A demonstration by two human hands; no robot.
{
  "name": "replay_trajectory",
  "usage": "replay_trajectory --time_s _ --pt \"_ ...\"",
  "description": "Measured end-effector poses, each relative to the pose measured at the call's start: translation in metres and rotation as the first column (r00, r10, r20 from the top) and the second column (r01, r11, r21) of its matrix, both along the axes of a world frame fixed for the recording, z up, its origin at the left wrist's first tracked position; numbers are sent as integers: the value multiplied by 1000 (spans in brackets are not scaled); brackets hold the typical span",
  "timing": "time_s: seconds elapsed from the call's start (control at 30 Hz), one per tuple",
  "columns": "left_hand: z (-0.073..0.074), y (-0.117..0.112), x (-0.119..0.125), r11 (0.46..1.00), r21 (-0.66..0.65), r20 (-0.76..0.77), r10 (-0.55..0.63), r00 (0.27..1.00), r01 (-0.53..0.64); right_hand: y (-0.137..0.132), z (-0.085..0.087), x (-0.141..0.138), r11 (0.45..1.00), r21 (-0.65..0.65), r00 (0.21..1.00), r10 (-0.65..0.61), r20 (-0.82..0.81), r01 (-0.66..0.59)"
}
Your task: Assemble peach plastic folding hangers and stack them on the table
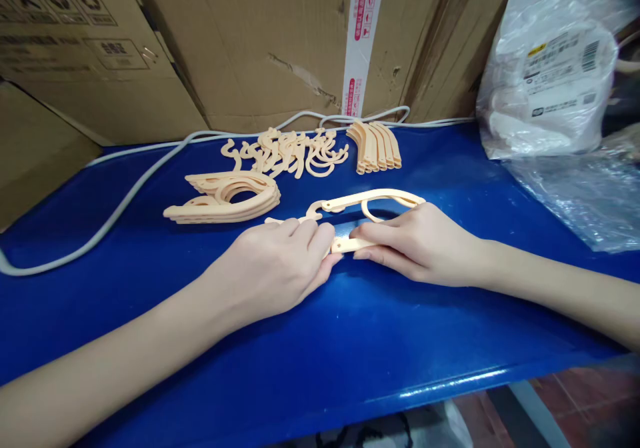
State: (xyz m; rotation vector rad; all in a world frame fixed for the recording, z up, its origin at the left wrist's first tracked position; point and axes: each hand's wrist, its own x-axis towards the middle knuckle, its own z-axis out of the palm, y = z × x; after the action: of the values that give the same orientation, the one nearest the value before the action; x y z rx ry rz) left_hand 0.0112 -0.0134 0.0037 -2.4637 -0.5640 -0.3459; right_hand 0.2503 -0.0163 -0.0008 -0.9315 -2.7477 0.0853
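Observation:
Both hands grip a cream plastic folding clothes hanger (353, 199) above the blue table, just in front of the loose parts. My left hand (287, 258) is closed around its left portion, and those fingers hide much of it. On the right, my right hand (425, 241) pinches the other end, thumb and fingers along the lower arm. A curved upper arm and part of a round hook show between and behind the hands. Left of them lies a stack of similar folded hangers (223, 214). Farther back are a heap of loose hooks (287, 151) and a row of curved hanger arms (377, 147).
Cardboard boxes (280, 41) stand along the back of the blue table (280, 368). A white cable (145, 181) runs along the rear and curls down the left side. Clear plastic packaging (550, 95) with a label occupies the right rear corner.

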Motion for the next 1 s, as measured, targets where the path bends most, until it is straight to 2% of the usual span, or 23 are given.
replay_trajectory --time_s 0.27,0.63,0.7,0.8,0.9,1.0 --pt "2 -4 1 996 82 -9 22 1000 -22 -1 2 0 999 -35 1000 17 -25 -18" --pt "3 -5 1 997 76 -12 9 1000 -8 2 5 1 988 -150 998 41 -44 -47" --pt "3 -4 1 998 65 -4 7 1000 -7 1 4 1 995 -92 999 43 -32 -46" --pt "1 -2 2 999 38 25 0 1000 0 0 2 1 997 71 1000 29 0 -29" --pt "-1 -1 2 1000 26 58 -7 998 5 -2 0 -1 979 204 1000 9 20 -13" --pt "-1 0 1 999 35 88 -11 996 8 -4 -1 -3 962 274 999 4 33 -13"
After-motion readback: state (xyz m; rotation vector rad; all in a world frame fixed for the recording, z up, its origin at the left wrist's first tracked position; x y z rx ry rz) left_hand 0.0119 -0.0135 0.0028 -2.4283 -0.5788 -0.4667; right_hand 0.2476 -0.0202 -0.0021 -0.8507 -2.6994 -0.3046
